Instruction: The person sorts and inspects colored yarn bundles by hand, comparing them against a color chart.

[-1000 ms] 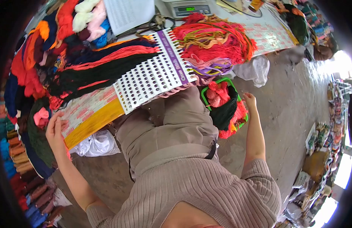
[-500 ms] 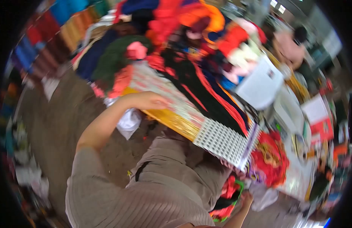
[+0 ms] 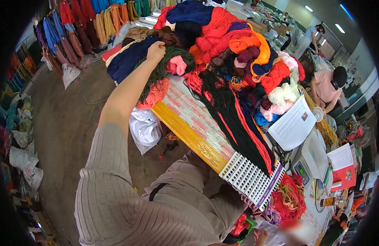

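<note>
My left hand (image 3: 156,51) reaches across to the far left of the heap. Its fingers are curled at the top of the dark green yarn (image 3: 182,53), next to navy yarn (image 3: 130,60) and brown yarn (image 3: 169,37). Only part of my right hand (image 3: 261,237) shows at the bottom edge, low beside my leg, and its fingers are mostly hidden. Near it is a green-rimmed container (image 3: 249,226) with red and black yarn. Long black and coral strands (image 3: 226,110) lie over the table, ending at a punched card with rows of holes (image 3: 253,178).
Red yarn (image 3: 216,33) and other colours pile up at the back. A printed sheet (image 3: 294,125), a scale (image 3: 302,170) and a red yarn bundle (image 3: 288,199) lie to the right. A white bag (image 3: 144,129) stands below the table's yellow edge (image 3: 189,137). A co-worker (image 3: 326,86) sits beyond.
My left hand has moved up and away, from over the table's near edge to the dark green yarn. My right hand has sunk lower, nearly out of view. The view is sharper.
</note>
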The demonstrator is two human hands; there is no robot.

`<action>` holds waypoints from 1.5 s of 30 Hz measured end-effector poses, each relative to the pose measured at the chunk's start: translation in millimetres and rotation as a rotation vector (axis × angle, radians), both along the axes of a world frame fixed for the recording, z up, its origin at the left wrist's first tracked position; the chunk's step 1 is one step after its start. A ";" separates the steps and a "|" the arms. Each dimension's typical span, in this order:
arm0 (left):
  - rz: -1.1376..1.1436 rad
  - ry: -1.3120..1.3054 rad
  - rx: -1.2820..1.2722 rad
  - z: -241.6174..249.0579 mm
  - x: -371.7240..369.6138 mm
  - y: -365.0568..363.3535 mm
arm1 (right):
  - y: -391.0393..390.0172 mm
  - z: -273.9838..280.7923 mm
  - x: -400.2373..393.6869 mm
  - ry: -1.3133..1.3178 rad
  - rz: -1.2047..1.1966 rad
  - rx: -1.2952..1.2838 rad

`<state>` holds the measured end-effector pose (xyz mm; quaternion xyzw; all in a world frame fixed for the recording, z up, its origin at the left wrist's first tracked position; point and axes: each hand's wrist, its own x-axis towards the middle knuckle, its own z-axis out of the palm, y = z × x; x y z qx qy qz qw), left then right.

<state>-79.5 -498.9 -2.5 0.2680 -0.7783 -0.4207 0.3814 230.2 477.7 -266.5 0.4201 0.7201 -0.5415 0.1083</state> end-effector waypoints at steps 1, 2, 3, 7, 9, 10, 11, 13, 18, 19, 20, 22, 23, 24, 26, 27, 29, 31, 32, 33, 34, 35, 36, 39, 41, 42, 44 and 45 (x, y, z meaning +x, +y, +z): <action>-0.005 0.002 0.002 -4.0 -4.1 -0.4 | -4.2 3.8 0.6 -0.004 -0.024 0.002; 0.067 -0.067 -0.302 -4.5 -1.9 7.6 | -1.2 0.2 3.7 -0.003 -0.030 0.003; 0.140 -0.131 -0.605 -3.1 1.6 18.5 | 1.1 -4.1 7.0 0.005 0.006 -0.027; -0.026 -0.288 -0.961 4.2 -0.7 42.8 | -9.8 2.3 16.1 -0.024 0.097 -0.001; -0.036 -0.331 -1.037 -5.5 -22.0 31.0 | -28.1 24.6 14.2 -0.048 0.077 0.025; -0.008 -0.409 -0.939 0.5 -31.5 32.1 | -35.6 33.5 14.3 -0.077 0.070 0.053; -0.034 -0.450 -0.856 6.9 -39.5 29.4 | -38.9 37.7 13.7 -0.060 0.063 0.068; 0.020 -0.615 -0.816 28.8 -47.3 27.8 | -38.4 40.1 14.8 -0.011 0.058 0.053; 0.182 -0.877 -0.687 67.6 -56.5 -0.4 | -39.8 39.1 25.1 -0.003 0.017 0.037; 0.238 -0.874 -0.712 51.7 -71.2 -43.0 | -39.4 38.7 26.6 -0.013 0.013 0.019; 0.220 -0.947 -0.687 43.8 -72.5 -69.4 | -36.9 37.6 29.0 -0.027 0.017 0.002; 0.117 -0.842 -0.510 -14.3 -91.9 -178.9 | -34.9 33.1 33.0 -0.029 0.006 -0.012; 0.148 -0.890 -0.619 -23.9 -75.9 -180.1 | -32.3 27.4 37.5 -0.030 -0.001 -0.019; 0.176 -0.931 -0.736 -27.2 -64.8 -169.8 | -15.0 -2.0 45.7 -0.029 0.007 -0.010; 0.107 -0.924 -0.755 -19.5 -69.1 -181.0 | -16.8 -7.8 46.4 -0.033 0.009 -0.065; 0.022 -0.868 -0.780 -24.3 -75.8 -199.4 | -14.9 -7.6 48.7 -0.036 0.004 -0.103; 0.248 -0.815 -0.611 65.0 -25.8 -78.9 | -24.1 5.9 41.0 -0.093 -0.010 -0.039; 0.321 -0.588 -0.633 83.4 -22.7 -30.5 | -41.9 37.5 30.5 -0.072 0.049 -0.021; 0.318 -0.516 -0.746 88.0 -24.3 -11.7 | -39.4 39.3 28.6 -0.068 0.054 -0.004; 0.233 -0.386 -0.855 80.6 -37.6 -3.1 | -44.7 45.6 25.3 -0.064 0.054 -0.004; 0.092 -0.347 -0.949 62.9 -45.6 10.0 | -50.0 54.1 22.5 -0.049 0.058 0.005; -0.002 -0.458 -1.180 45.6 -50.3 19.0 | -54.0 61.9 21.4 -0.034 0.061 0.018; -0.063 -0.457 -1.257 25.9 -49.0 25.6 | -55.2 65.0 21.1 -0.030 0.059 0.026; 0.036 -0.516 -1.107 -4.8 -56.0 28.9 | -48.0 64.8 20.4 -0.001 0.153 0.054; 0.110 -0.389 -0.932 -2.8 -61.1 30.1 | -48.5 67.9 23.7 0.079 0.201 0.084; 0.143 -0.257 -0.847 2.9 -61.0 28.0 | -51.3 69.0 29.1 0.139 0.261 0.109; 0.201 0.283 -0.698 6.2 -60.2 10.5 | -75.1 80.6 29.9 0.207 0.302 0.138; 0.237 0.461 -0.663 21.7 -46.4 13.0 | -93.1 87.5 26.5 0.280 0.346 0.166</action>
